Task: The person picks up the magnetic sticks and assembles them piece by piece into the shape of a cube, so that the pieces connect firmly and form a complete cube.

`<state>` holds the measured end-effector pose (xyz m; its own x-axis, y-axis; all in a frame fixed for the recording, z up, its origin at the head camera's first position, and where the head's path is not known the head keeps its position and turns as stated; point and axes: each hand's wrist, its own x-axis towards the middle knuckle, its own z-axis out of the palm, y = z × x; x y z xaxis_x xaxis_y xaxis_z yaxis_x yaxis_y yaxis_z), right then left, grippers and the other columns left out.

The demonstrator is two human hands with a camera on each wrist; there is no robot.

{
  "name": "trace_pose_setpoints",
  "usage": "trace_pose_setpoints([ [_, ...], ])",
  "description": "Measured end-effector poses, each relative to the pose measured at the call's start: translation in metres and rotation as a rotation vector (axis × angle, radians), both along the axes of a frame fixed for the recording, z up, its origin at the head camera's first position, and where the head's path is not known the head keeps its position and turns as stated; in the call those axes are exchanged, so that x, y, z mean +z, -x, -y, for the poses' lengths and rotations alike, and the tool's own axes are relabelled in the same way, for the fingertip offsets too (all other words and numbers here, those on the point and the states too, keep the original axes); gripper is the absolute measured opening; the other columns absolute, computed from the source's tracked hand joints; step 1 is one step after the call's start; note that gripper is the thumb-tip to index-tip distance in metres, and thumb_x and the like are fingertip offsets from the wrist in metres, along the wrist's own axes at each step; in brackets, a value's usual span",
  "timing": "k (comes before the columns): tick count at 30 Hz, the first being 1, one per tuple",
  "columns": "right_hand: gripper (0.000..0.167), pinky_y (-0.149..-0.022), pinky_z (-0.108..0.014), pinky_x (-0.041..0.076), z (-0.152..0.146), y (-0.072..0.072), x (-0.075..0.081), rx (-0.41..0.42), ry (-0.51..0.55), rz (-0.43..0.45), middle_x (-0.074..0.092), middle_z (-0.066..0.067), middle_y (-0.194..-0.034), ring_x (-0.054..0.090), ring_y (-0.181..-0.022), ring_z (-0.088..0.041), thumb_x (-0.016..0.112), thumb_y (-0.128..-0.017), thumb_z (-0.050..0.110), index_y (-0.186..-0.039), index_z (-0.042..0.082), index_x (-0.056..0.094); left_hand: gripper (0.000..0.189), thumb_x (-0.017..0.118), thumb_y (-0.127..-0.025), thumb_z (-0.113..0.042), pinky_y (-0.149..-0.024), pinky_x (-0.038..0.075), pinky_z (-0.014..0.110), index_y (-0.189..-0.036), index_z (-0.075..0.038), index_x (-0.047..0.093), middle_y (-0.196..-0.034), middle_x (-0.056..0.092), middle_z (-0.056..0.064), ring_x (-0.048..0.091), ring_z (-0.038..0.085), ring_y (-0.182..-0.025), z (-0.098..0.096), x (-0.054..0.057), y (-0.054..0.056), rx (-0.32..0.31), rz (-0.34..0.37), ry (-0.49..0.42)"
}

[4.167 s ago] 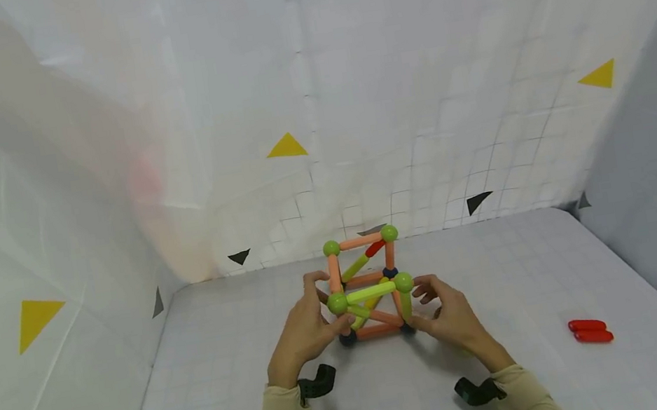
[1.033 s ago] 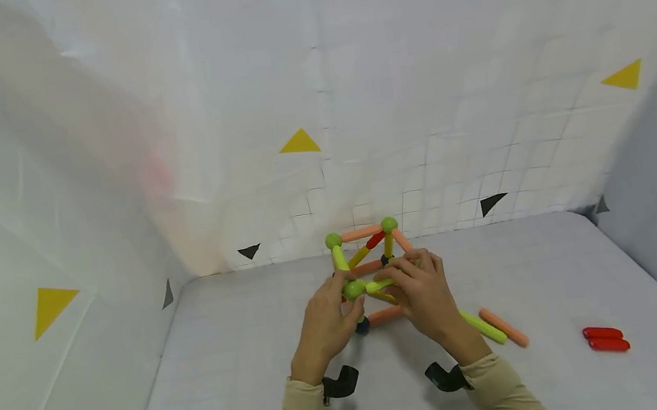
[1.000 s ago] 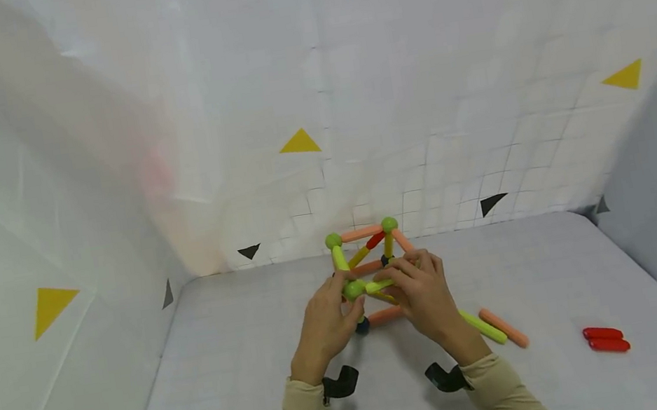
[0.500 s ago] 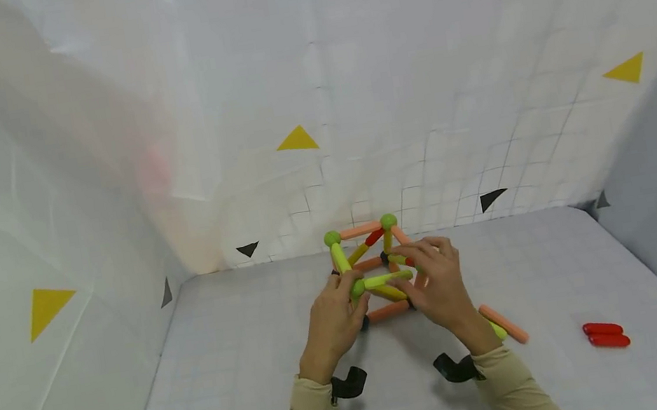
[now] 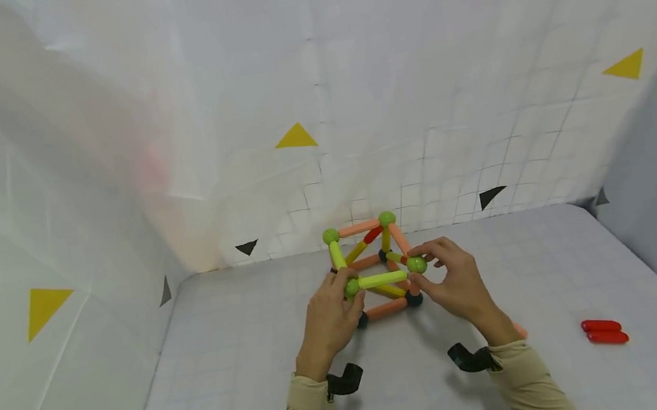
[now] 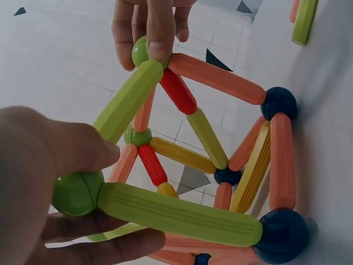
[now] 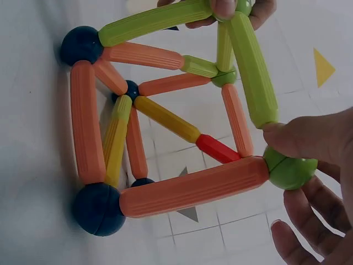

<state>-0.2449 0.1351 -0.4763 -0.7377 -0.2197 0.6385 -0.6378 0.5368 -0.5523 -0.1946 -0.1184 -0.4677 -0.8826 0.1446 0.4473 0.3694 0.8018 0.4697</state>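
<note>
A box-shaped frame of magnetic sticks and balls (image 5: 385,310) stands on the table, with green balls above and dark-blue balls (image 6: 284,236) below. My left hand (image 5: 328,322) grips the green ball (image 6: 77,193) at the near left top corner, thumb on one side and fingers on the other. At the near right top corner my right hand (image 5: 457,281) pinches another green ball (image 7: 289,168). A light-green stick (image 5: 383,280) runs from the left ball toward the right one. Its free end lies by my right thumb; I cannot tell whether it touches that ball.
Two red sticks (image 5: 606,337) lie side by side on the table at the right. A loose salmon stick (image 5: 519,330) shows past the right wrist, with a light-green stick (image 6: 305,22) beside it in the left wrist view. White walls enclose the table.
Over the last second my right hand has shifted right, from the light-green stick to the right green ball, which now shows. My left hand stays at its corner.
</note>
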Motion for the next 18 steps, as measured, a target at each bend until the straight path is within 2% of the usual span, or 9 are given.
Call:
trace_pose_setpoints([
  [9, 0.047, -0.077, -0.046, 0.057, 0.002, -0.001, -0.003, 0.037, -0.007, -0.001, 0.070, -0.007, -0.114, 0.066, -0.097, -0.025, 0.094, -0.077, 0.003, -0.120, 0.011, 0.075, 0.024, 0.075, -0.100, -0.021, -0.066, 0.046, 0.025, -0.121, -0.016, 0.065, -0.096, 0.063, 0.003, 0.063, 0.019, -0.077, 0.003, -0.001, 0.002, -0.022, 0.029, -0.034],
  [14, 0.046, -0.077, -0.042, 0.059, 0.012, -0.001, -0.006, 0.073, -0.014, -0.018, 0.068, -0.007, -0.116, 0.067, -0.098, -0.023, 0.094, -0.080, 0.007, -0.121, 0.013, 0.075, 0.023, 0.074, -0.101, -0.020, -0.065, 0.047, 0.027, -0.121, -0.015, 0.065, -0.096, 0.062, 0.003, 0.059, 0.015, -0.076, 0.002, 0.000, 0.001, -0.023, 0.036, -0.043],
  [18, 0.045, -0.076, -0.042, 0.058, 0.016, -0.002, -0.007, 0.073, -0.010, -0.041, 0.068, -0.008, -0.115, 0.067, -0.095, -0.026, 0.094, -0.079, 0.005, -0.120, 0.011, 0.076, 0.032, 0.077, -0.099, -0.022, -0.065, 0.048, 0.033, -0.128, -0.016, 0.065, -0.100, 0.066, 0.007, 0.056, 0.014, -0.071, -0.004, -0.002, 0.000, 0.006, 0.030, 0.009],
])
